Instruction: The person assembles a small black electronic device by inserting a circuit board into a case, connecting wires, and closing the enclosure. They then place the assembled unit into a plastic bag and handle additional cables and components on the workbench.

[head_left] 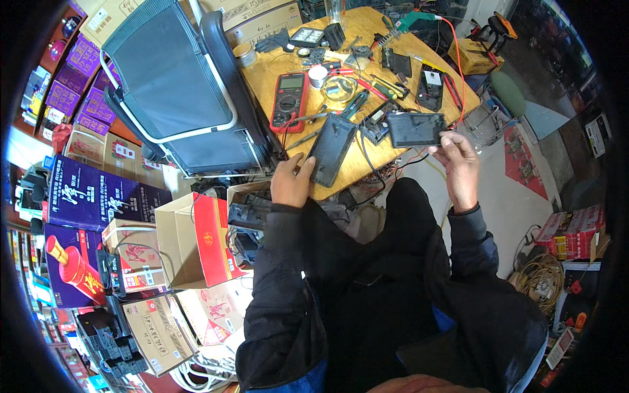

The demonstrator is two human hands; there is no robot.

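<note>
By its lower left edge, my left hand (291,182) grips a long black plastic casing half (333,149) that looks like a hollow shell, tilted at the table's near edge. Between thumb and fingers, my right hand (457,164) pinches the right end of a second black casing half (416,130), held roughly level. Just behind the two shells is a small dark device with exposed parts (377,123), with a black cable hanging from that area. A red multimeter (288,101) lies beyond my left hand. Beyond my right hand are red-handled pliers (452,92) and a black-and-white device (430,88).
On the wooden table (265,65) are a solder wire spool (339,88), a white round tin (318,76), several hand tools and a green-handled tool with a red cord (409,21). A folding chair (173,85) stands left. Cartons, including an open box (180,239), crowd the left side.
</note>
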